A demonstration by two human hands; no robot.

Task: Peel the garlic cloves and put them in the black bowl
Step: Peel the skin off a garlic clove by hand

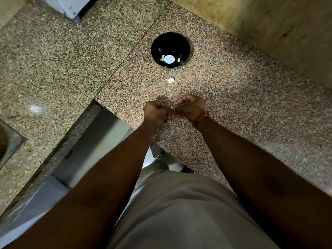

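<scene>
Both our hands meet near us over the granite counter (233,90), left hand (155,112) and right hand (190,109) pinching one small pale garlic clove (172,108) between curled fingertips. Farther off lies a whitish, papery garlic piece (170,80). Beyond it, the glossy black bowl (158,44) holds a few pale peeled cloves (162,58).

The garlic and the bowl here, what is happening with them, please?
A person stands at a granite counter peeling garlic. Both hands meet above the counter: the left hand and the right hand pinch one small garlic clove between their fingertips. Further back, the black bowl already holds a few peeled pieces. Between bowl and hands, a piece of unpeeled garlic waits on the counter.
</scene>
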